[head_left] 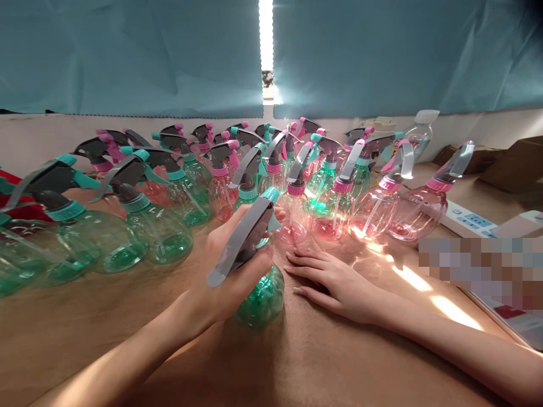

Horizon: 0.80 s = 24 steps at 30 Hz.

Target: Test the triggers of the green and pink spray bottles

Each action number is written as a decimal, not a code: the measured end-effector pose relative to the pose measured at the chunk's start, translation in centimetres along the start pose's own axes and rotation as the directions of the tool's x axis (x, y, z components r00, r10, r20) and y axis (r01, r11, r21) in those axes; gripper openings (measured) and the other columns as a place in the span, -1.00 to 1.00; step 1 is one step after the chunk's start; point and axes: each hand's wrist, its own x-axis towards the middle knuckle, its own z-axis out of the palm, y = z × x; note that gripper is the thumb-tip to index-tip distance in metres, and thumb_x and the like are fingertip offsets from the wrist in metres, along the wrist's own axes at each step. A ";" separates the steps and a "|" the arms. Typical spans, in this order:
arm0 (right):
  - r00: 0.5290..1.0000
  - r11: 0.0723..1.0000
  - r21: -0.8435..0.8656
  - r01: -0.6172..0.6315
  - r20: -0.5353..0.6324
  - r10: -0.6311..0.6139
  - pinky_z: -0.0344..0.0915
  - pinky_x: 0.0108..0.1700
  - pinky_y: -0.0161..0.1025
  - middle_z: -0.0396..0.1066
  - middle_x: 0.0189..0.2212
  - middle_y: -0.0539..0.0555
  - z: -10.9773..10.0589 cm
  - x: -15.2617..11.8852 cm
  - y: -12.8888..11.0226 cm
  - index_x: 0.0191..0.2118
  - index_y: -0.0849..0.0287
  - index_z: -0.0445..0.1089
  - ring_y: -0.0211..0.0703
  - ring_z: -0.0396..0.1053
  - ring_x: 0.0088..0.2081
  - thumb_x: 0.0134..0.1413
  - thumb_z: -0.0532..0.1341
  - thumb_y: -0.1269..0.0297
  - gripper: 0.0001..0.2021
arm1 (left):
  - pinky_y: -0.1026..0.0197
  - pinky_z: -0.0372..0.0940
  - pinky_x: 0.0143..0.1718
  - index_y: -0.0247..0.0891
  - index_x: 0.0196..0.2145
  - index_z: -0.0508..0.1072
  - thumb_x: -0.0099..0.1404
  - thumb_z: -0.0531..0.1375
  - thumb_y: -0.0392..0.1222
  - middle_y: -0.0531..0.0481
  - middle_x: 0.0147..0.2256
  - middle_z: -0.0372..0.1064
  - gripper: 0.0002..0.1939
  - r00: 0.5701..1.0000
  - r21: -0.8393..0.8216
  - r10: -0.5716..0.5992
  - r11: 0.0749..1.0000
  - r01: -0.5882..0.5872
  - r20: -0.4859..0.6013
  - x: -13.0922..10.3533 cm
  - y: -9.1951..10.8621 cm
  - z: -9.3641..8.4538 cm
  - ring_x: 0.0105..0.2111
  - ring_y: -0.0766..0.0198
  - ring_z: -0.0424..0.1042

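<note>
My left hand (237,265) is wrapped round the neck of a green spray bottle (259,299) with a grey and teal trigger head. Its base appears to stand on the brown tabletop (322,362); the bottle's neck is hidden behind my fingers. To the right, my right hand (326,277) lies flat on the table with its fingers stretched out, holding nothing. Its fingertips point at the green bottle and lie apart from it. Just beyond them stands a pink spray bottle (292,217). Another green spray bottle (161,237) stands left of my left hand.
Several green and pink spray bottles crowd the back of the table, with more green ones (76,249) along the left. At the right are a clear bottle with a white cap (419,133), a brown box (513,164) and a white device with buttons (470,217). A teal curtain (127,56) hangs behind.
</note>
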 end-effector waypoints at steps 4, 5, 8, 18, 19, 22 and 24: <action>1.000 1.000 0.000 -0.003 0.010 0.003 0.19 0.28 0.11 0.35 0.20 0.18 0.0 0.0 0.0 0.21 0.14 0.35 0.06 0.22 0.27 0.33 0.12 0.19 -0.60 | 0.23 0.04 -0.49 -0.13 -0.18 0.33 0.25 0.08 -0.30 0.16 -0.46 -0.02 -0.82 1.000 -0.005 -0.023 1.000 0.023 0.011 -0.1 -0.1 0.1 -0.52 0.33 -0.01; 1.000 1.000 -0.001 -0.004 0.013 0.004 0.19 0.28 0.10 0.35 0.20 0.18 -0.1 0.0 0.0 0.21 0.15 0.35 0.06 0.22 0.26 0.33 0.13 0.18 -0.60 | 0.23 0.05 -0.49 -0.12 -0.15 0.34 0.25 0.08 -0.29 0.16 -0.47 -0.01 -0.79 1.000 -0.008 -0.025 1.000 0.025 0.014 -0.1 -0.1 0.1 -0.53 0.34 0.00; 1.000 1.000 -0.004 -0.011 0.017 0.011 0.20 0.28 0.08 0.35 0.20 0.18 -0.1 0.0 -0.1 0.21 0.16 0.36 0.05 0.23 0.26 0.33 0.13 0.18 -0.60 | 0.24 0.06 -0.49 -0.12 -0.11 0.35 0.24 0.07 -0.30 0.17 -0.47 0.02 -0.73 1.000 -0.013 -0.021 1.000 0.021 0.020 -0.1 -0.2 0.1 -0.53 0.34 0.02; 1.000 1.000 -0.002 -0.006 0.010 0.006 0.19 0.28 0.10 0.36 0.19 0.18 -0.1 0.0 -0.1 0.21 0.13 0.35 0.04 0.23 0.26 0.33 0.13 0.18 -0.61 | 0.24 0.08 -0.49 -0.11 -0.08 0.34 0.25 0.07 -0.30 0.17 -0.47 0.00 -0.72 1.000 -0.012 -0.011 1.000 0.011 0.025 -0.1 -0.3 0.2 -0.52 0.34 0.02; 1.000 1.000 -0.003 -0.007 0.012 0.007 0.19 0.28 0.11 0.36 0.19 0.18 -0.1 0.0 -0.1 0.21 0.13 0.35 0.05 0.23 0.26 0.33 0.13 0.18 -0.61 | 0.24 0.08 -0.48 -0.11 -0.09 0.34 0.26 0.07 -0.30 0.17 -0.47 0.01 -0.73 0.999 -0.012 -0.022 1.000 0.022 0.029 0.0 -0.3 0.2 -0.52 0.34 0.02; 1.000 1.000 -0.006 -0.011 0.022 0.011 0.18 0.28 0.11 0.36 0.20 0.18 -0.2 0.0 -0.1 0.21 0.14 0.35 0.05 0.23 0.26 0.34 0.12 0.18 -0.60 | 0.23 0.10 -0.47 -0.13 -0.08 0.34 0.25 0.08 -0.30 0.16 -0.46 0.03 -0.73 0.999 -0.020 -0.029 0.999 0.030 0.027 0.0 -0.2 0.1 -0.52 0.33 0.03; 1.000 1.000 -0.001 -0.011 0.019 0.011 0.18 0.28 0.12 0.35 0.20 0.17 -0.2 0.0 -0.1 0.21 0.12 0.35 0.05 0.23 0.26 0.34 0.13 0.18 -0.61 | 0.23 0.10 -0.48 -0.14 -0.09 0.35 0.24 0.09 -0.29 0.16 -0.47 0.03 -0.73 0.999 -0.028 -0.028 0.999 0.029 0.026 -0.1 -0.1 0.0 -0.52 0.33 0.04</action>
